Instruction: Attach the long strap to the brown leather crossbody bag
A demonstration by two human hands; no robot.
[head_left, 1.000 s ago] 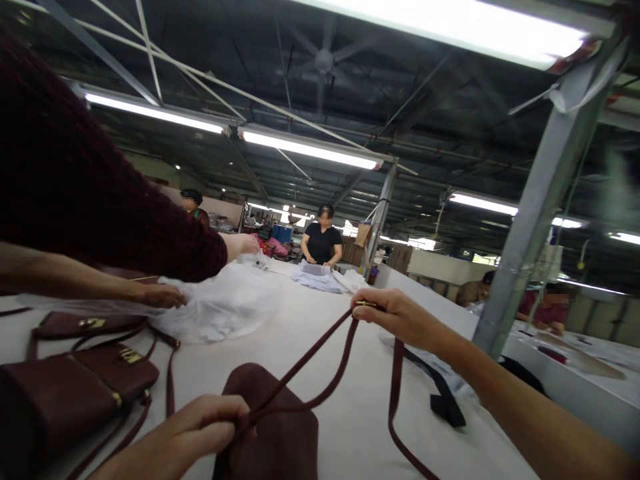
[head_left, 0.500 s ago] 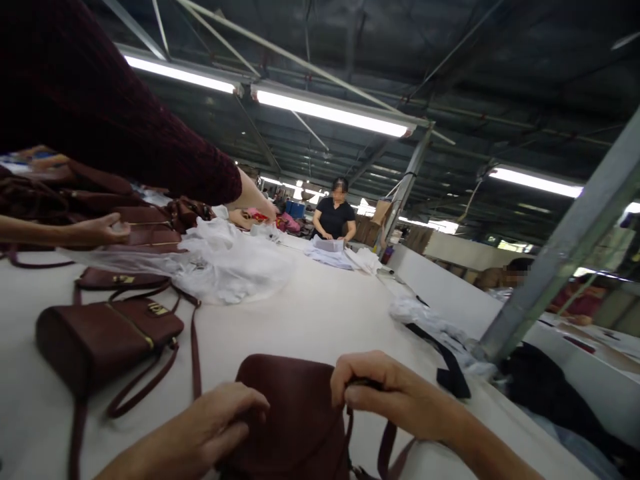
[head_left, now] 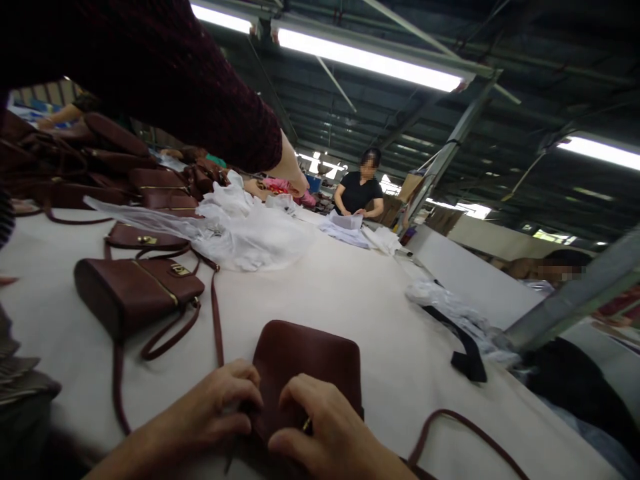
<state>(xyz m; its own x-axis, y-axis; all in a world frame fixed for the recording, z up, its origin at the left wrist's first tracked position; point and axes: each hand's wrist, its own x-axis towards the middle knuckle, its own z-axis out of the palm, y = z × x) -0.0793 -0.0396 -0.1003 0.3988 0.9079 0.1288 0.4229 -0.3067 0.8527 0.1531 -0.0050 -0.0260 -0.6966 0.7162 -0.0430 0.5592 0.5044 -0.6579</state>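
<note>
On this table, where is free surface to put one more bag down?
Bare table lies between the near bag under both hands and the white plastic heap; more lies right of it, before the black strap. The left side is crowded: a flap bag, its straps, and stacked bags behind.

Left hand [head_left: 215, 410] and right hand [head_left: 327, 433] press a maroon bag [head_left: 310, 357].

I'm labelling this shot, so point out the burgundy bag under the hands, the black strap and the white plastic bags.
burgundy bag [head_left: 310, 360]: head view, front flap.
black strap [head_left: 467, 350]: head view, lower end.
white plastic bags [head_left: 260, 237]: head view, crumpled middle.
</note>
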